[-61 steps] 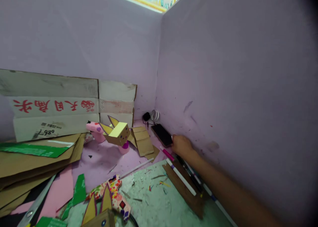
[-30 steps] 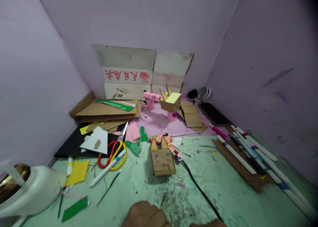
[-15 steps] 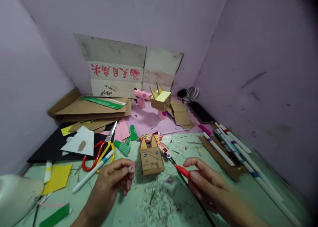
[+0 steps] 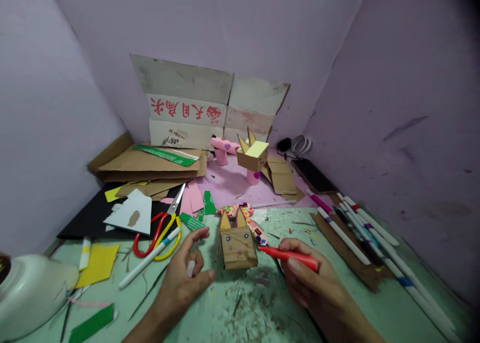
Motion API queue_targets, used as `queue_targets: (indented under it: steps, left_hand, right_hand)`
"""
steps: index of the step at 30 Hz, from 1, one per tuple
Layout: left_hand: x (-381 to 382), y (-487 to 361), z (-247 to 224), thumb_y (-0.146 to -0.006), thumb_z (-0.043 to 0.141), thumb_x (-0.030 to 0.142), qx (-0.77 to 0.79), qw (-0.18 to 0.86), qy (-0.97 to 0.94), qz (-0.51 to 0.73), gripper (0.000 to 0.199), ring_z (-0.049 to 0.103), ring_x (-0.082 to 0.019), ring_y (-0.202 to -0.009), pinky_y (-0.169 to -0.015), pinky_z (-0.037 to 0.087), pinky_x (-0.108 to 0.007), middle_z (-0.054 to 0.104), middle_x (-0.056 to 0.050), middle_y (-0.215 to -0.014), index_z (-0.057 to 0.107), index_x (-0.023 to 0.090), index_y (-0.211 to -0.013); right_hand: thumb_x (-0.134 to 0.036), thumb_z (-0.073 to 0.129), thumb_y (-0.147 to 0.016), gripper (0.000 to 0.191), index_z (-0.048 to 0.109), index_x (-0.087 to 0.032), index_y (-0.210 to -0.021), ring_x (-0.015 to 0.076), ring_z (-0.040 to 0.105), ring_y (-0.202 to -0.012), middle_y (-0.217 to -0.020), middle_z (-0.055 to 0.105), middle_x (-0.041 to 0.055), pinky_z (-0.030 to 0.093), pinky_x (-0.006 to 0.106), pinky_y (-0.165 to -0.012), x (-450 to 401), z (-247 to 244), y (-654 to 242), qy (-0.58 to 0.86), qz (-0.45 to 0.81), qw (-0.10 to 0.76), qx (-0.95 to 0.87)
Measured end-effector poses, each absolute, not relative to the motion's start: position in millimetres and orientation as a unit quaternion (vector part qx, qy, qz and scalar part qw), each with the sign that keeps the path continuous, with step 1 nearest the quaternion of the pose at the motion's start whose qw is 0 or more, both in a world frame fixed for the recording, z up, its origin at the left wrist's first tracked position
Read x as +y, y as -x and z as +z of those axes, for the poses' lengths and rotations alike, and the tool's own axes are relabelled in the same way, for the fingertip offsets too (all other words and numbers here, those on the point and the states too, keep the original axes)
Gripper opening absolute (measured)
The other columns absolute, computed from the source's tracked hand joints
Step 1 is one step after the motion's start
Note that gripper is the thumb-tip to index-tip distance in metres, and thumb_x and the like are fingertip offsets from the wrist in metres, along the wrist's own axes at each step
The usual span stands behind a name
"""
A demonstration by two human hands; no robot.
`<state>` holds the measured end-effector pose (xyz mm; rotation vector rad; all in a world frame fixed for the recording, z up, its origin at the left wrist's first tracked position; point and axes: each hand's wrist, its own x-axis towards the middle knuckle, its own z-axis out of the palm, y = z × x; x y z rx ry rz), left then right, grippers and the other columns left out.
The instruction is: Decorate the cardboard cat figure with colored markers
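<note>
In the middle of the green tabletop stands a small brown cardboard animal head (image 4: 239,250) with yellow-and-purple pointed ears, drawn eyes and pink spots. My left hand (image 4: 187,280) is just left of it, thumb and forefinger spread apart toward it without visible contact; a small whitish spot shows among its fingers, too small to make out. To the right of the head, my right hand (image 4: 311,280) grips a red marker (image 4: 296,257), its pointed end reaching left near the head's side. Behind the head lies a floral-patterned glue gun (image 4: 255,228) with a black cord, partly hidden by the head.
Scissors (image 4: 159,235), a white marker (image 4: 150,258) and yellow paper (image 4: 99,264) lie left, beside a white rounded container (image 4: 33,293). Several markers (image 4: 375,233), a cardboard strip (image 4: 347,250) and a phone (image 4: 314,175) lie right. A pink-legged cardboard animal (image 4: 252,160) stands behind.
My left hand has opened from a pinch, its fingers spreading toward the head. The red marker has turned in my right hand and now shows along its length. The view has shifted slightly left.
</note>
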<state>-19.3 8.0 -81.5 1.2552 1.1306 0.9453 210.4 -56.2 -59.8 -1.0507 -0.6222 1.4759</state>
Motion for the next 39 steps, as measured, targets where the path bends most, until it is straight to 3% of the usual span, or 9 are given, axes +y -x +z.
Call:
queue_targets:
  steps: [3, 8, 12, 14, 20, 33, 39]
  left_hand:
    - [7, 7, -83, -0.06, 0.078, 0.022, 0.489, 0.521, -0.604, 0.354, 0.082, 0.05, -0.018, -0.068, -0.06, 0.042, -0.026, 0.052, 0.002, -0.074, 0.046, 0.019, -0.136]
    - [9, -9, -83, -0.059, 0.073, 0.009, 0.482, 0.53, -0.612, 0.335, 0.086, 0.056, -0.032, -0.107, -0.082, 0.05, -0.039, 0.059, -0.011, -0.114, 0.042, 0.019, -0.138]
    - [9, -9, -92, -0.063, 0.074, 0.013, 0.475, 0.525, -0.627, 0.326, 0.08, 0.055, -0.034, -0.115, -0.088, 0.051, -0.045, 0.055, -0.014, -0.129, 0.043, 0.022, -0.136]
    - [9, -7, -94, -0.067, 0.075, 0.016, 0.47, 0.52, -0.641, 0.314, 0.074, 0.056, -0.033, -0.116, -0.091, 0.05, -0.046, 0.056, -0.013, -0.13, 0.044, 0.023, -0.134]
    - [9, -8, -93, -0.068, 0.074, 0.02, 0.48, 0.491, -0.662, 0.3, 0.065, 0.057, -0.029, -0.114, -0.097, 0.048, -0.045, 0.059, -0.009, -0.125, 0.049, 0.023, -0.128]
    - [7, -6, -100, -0.065, 0.071, 0.012, 0.461, 0.506, -0.653, 0.323, 0.069, 0.053, -0.026, -0.12, -0.094, 0.052, -0.04, 0.054, -0.006, -0.13, 0.047, 0.028, -0.128]
    - [8, -7, -98, -0.066, 0.072, 0.013, 0.461, 0.507, -0.654, 0.321, 0.069, 0.054, -0.026, -0.119, -0.093, 0.052, -0.04, 0.053, -0.007, -0.13, 0.047, 0.027, -0.128]
  right_hand:
    - [-0.051, 0.083, -0.067, 0.041, 0.067, -0.02, -0.089, 0.0034, 0.027, -0.039, -0.047, 0.039, -0.0093, 0.023, 0.017, -0.039, -55, -54, -207, 0.478, 0.567, 0.615, -0.269]
    - [-0.051, 0.073, -0.077, 0.03, 0.072, -0.024, -0.088, 0.0128, 0.048, -0.049, -0.058, 0.059, 0.0005, 0.037, 0.026, -0.045, -52, -62, -200, 0.553, 0.373, 0.653, -0.358]
    - [-0.04, 0.069, -0.083, 0.014, 0.074, -0.028, -0.084, 0.0218, 0.064, -0.076, -0.085, 0.072, 0.0053, 0.051, 0.034, -0.069, -53, -74, -192, 0.593, 0.284, 0.616, -0.434]
    - [-0.033, 0.068, -0.084, 0.008, 0.074, -0.029, -0.085, 0.0231, 0.066, -0.081, -0.085, 0.072, 0.0038, 0.052, 0.035, -0.075, -54, -77, -191, 0.589, 0.239, 0.608, -0.475]
    - [-0.029, 0.063, -0.088, 0.01, 0.073, -0.028, -0.089, 0.0186, 0.066, -0.071, -0.079, 0.072, 0.0007, 0.052, 0.028, -0.065, -48, -78, -192, 0.552, 0.143, 0.628, -0.529]
    - [-0.016, 0.059, -0.089, 0.018, 0.065, -0.027, -0.102, 0.0127, 0.068, -0.071, -0.083, 0.072, -0.0029, 0.053, 0.018, -0.061, -39, -77, -201, 0.52, 0.118, 0.533, -0.657]
    - [-0.021, 0.058, -0.091, 0.013, 0.067, -0.028, -0.099, 0.013, 0.067, -0.072, -0.083, 0.072, -0.003, 0.053, 0.02, -0.063, -40, -80, -199, 0.535, 0.125, 0.557, -0.623]
